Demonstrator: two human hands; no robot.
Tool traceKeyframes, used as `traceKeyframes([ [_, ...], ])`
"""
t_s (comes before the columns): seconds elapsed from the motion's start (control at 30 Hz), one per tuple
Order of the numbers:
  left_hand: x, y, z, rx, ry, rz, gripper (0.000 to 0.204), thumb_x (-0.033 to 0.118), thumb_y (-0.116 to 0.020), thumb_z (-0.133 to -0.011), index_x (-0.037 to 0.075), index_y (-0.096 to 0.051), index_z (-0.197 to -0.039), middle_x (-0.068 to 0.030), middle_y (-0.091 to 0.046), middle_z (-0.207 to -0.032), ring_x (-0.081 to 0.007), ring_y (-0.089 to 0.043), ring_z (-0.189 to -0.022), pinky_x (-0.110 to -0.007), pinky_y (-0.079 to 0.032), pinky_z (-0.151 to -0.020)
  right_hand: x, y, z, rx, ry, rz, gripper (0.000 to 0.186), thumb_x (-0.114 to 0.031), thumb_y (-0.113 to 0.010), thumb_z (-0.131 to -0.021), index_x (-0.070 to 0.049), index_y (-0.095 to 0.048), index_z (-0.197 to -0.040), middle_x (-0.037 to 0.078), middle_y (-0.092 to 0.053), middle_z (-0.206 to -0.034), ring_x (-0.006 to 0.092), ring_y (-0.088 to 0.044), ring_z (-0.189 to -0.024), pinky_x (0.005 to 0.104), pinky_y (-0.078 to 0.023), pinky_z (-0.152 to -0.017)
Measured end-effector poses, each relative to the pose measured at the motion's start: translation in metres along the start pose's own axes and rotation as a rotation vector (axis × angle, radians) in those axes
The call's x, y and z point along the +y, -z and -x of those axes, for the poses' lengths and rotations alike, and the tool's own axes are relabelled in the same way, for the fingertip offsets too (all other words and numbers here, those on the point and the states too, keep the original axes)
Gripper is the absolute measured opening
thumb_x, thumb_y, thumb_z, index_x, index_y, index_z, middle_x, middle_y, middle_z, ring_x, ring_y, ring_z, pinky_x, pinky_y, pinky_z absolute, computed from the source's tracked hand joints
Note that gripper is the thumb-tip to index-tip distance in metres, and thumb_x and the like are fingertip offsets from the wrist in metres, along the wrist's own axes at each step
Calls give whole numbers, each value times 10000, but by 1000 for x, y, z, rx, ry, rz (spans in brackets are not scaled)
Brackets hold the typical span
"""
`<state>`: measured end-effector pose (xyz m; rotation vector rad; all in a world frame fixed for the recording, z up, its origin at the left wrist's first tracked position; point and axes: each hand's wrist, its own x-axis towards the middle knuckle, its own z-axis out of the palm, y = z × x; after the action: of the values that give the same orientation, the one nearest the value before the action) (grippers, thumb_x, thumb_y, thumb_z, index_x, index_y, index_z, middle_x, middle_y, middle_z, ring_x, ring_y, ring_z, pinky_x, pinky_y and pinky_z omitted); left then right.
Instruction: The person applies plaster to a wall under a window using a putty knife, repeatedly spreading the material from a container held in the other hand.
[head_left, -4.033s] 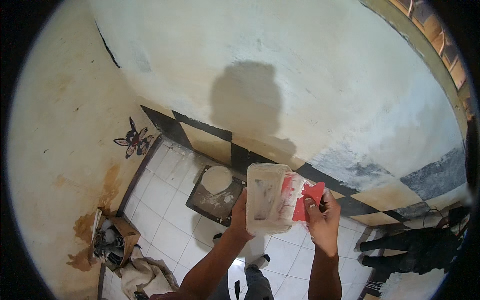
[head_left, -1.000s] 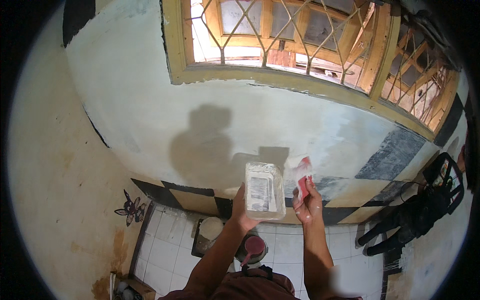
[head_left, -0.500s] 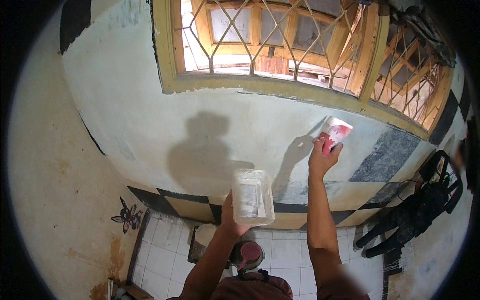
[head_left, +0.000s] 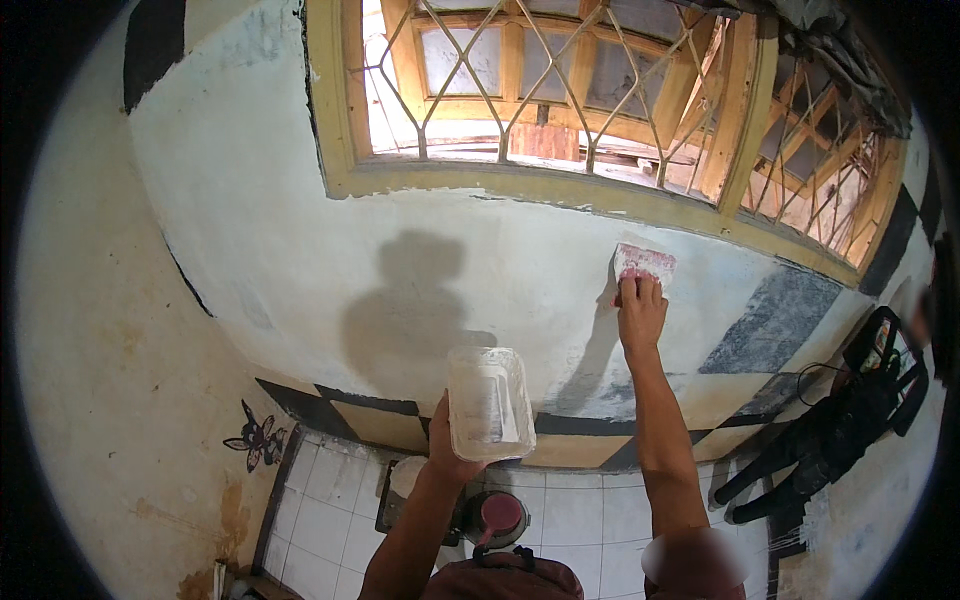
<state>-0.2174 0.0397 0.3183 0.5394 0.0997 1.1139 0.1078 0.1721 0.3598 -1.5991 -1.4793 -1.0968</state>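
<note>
My right hand (head_left: 642, 315) grips a flat red-and-white putty scraper (head_left: 646, 263), its fingers spread over the back. The blade lies against the whitish wall (head_left: 540, 270) just below the window; whether it is fully flat I cannot tell. Lower down and to the left, my left hand (head_left: 446, 447) holds a white rectangular plastic tub (head_left: 463, 405) from its left side and underneath. Pale paste coats the inside of the tub. Patchy white covers much of the wall, with dark squares showing near the right.
A yellow wooden window frame (head_left: 450, 183) with metal bars spans the top. A pink dipper (head_left: 501, 514) rests over a round container on the white tiled floor (head_left: 570, 500). To the right, a dark figure-shaped object (head_left: 800, 455) leans near the wall.
The scraper has moved left and its blade has turned from tilted to lying against the wall. The tub has shifted slightly left and down with my left hand.
</note>
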Motion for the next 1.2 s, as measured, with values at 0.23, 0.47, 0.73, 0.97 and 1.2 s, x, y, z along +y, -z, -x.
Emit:
traceKeyframes([
  [0.23, -10, 3, -9, 57, 87, 104, 511, 455, -364, -978, 113, -477, -1340, -88, -591, -1238, -275, -596, -1129, -496, -506, -940, 42, 15, -13, -69, 6, -15, 308, -139, -677, -727, -132, -592, -1024, 69, -559, -1063, 288, -560, -1001, 435, -449, -704],
  [0.47, -13, -11, -14, 72, 41, 7, 524, 477, -388, -961, 127, -485, -1338, -79, -594, -1233, -278, -588, -1139, -526, -484, -961, 48, 34, -24, 11, -11, -63, 303, -154, -680, -732, -114, -584, -1016, 78, -560, -1088, 288, -547, -1041, 448, -465, -722],
  [0.73, -16, -9, -19, 61, 22, 48, 530, 467, -370, -966, 116, -474, -1349, -104, -582, -1244, -299, -600, -1119, -521, -508, -935, 48, 67, -4, -25, -206, -369, 237, -28, -602, -782, -29, -559, -1015, 183, -606, -965, 363, -587, -893, 445, -475, -777],
  [0.97, -10, -18, -20, -14, 70, 70, 561, 489, -351, -963, 104, -459, -1356, -121, -583, -1240, -305, -608, -1105, -527, -535, -892, 115, 94, -28, 66, -590, -434, 194, -104, -589, -841, 39, -566, -971, 226, -618, -959, 391, -606, -904, 414, -475, -799],
  [1.2, 9, 1, -7, 90, 41, 79, 590, 525, -341, -959, 112, -447, -1367, -106, -584, -1243, -317, -614, -1092, -521, -535, -891, 104, 69, -33, 354, -550, -99, 218, -175, -601, -870, 41, -600, -897, 228, -613, -935, 407, -594, -857, 449, -468, -757],
])
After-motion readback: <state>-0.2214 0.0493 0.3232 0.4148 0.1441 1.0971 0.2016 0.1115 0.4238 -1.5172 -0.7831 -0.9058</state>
